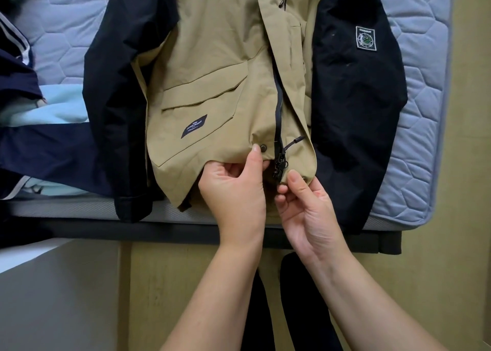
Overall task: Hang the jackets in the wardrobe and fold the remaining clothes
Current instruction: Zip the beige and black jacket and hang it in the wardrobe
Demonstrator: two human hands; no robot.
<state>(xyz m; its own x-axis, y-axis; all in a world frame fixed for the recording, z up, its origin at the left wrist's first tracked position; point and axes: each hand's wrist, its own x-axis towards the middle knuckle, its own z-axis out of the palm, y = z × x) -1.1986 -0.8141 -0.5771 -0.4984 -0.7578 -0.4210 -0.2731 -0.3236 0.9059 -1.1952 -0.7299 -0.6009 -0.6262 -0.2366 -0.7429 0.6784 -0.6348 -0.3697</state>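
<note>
A tan jacket (212, 58) with black sleeves lies front-up on the mattress (425, 127), its hem hanging over the near edge. My left hand (236, 188) pinches the left side of the hem beside a snap button (263, 147). My right hand (305, 207) pinches the right side of the hem just below the black zipper slider (279, 166). The zipper is undone at the bottom, and its two halves are held close together. A patch (366, 38) shows on the right sleeve.
A navy and pale blue garment (39, 138) with white stripes lies on the mattress at the left. The dark bed frame (186, 228) runs along the near edge. Yellowish floor (451, 271) lies below, a pale surface (53, 297) at lower left.
</note>
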